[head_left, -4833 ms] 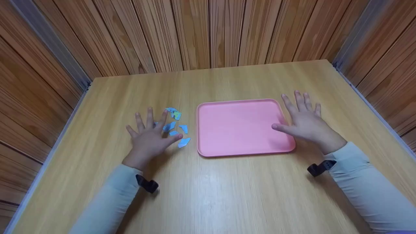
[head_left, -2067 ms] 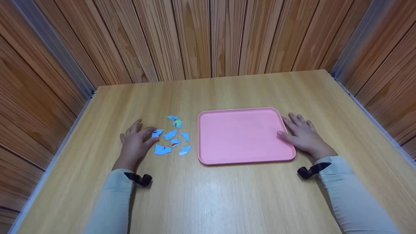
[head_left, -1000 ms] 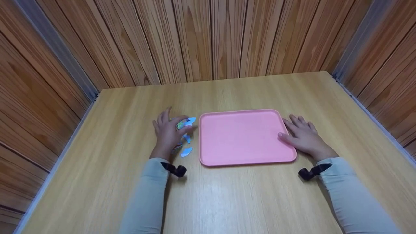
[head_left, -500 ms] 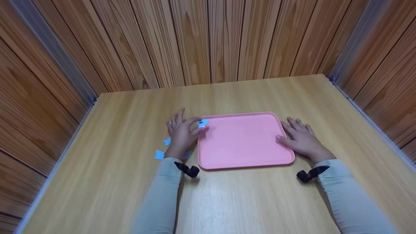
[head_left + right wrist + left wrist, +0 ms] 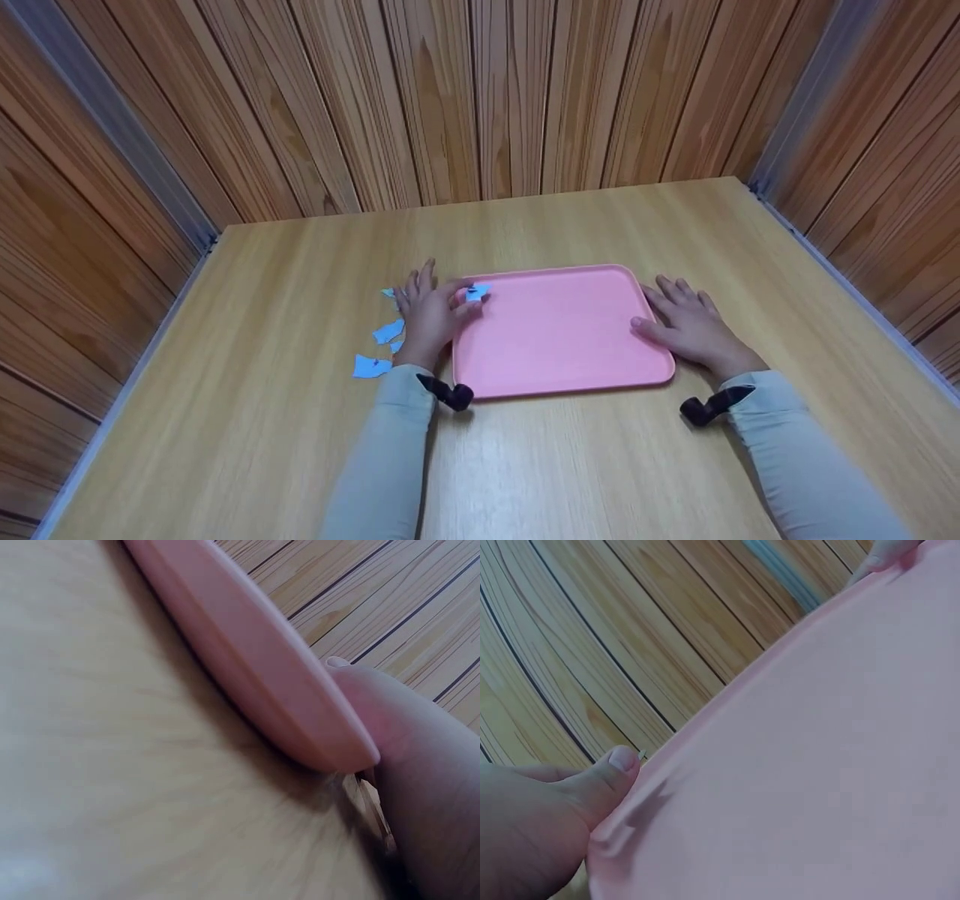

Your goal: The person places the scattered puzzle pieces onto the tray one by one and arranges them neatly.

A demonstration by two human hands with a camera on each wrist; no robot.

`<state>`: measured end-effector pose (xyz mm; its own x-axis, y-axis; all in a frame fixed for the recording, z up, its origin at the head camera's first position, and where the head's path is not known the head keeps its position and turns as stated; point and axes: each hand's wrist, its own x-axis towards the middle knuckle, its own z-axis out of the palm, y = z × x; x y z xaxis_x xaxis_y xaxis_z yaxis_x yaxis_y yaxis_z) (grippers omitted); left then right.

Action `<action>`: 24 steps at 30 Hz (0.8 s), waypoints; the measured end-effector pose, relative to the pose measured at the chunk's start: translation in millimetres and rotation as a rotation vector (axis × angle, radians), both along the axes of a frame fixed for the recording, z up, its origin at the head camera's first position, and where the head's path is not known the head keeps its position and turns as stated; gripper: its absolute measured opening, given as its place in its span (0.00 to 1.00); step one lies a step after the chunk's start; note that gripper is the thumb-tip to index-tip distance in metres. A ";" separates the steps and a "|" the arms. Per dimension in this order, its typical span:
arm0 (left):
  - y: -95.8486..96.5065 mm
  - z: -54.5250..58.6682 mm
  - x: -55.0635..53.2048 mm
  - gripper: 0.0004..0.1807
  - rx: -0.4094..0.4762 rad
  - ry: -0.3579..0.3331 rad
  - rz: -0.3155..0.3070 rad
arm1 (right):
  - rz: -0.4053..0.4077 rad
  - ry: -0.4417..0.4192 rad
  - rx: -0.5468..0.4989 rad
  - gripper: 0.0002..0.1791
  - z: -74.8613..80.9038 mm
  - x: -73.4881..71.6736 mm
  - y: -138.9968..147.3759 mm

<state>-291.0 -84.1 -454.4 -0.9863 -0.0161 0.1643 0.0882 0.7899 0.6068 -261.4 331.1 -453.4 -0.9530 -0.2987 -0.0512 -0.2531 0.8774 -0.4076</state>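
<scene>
My left hand [image 5: 431,321] is over the far left corner of a pink tray [image 5: 562,330]. Between thumb and index finger it pinches a small blue puzzle piece [image 5: 478,292] with jagged edges and a dark mark. In the left wrist view the thumb [image 5: 611,776] is near the tray's rim, and only a sliver of the piece shows. My right hand [image 5: 694,334] rests at the tray's right edge, its thumb lying over the rim and its fingers stretched out beyond it. The right wrist view shows this hand [image 5: 427,757] against the tray's side [image 5: 255,652].
Several more blue pieces lie left of the tray, among them a larger one [image 5: 371,366] in front and another [image 5: 388,331] behind it. My left hand and forearm hide some of them. Wood-panelled walls [image 5: 480,97] border the table [image 5: 300,300] at the back and sides.
My left hand picked up a blue puzzle piece at the left and carried it rightward to the tray's far left corner. My right hand came down onto the tray's right edge and stayed there.
</scene>
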 end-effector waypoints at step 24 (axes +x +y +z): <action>8.0 1.8 -5.5 0.28 -0.155 -0.081 0.065 | 0.010 0.046 -0.005 0.48 -4.3 -1.7 0.5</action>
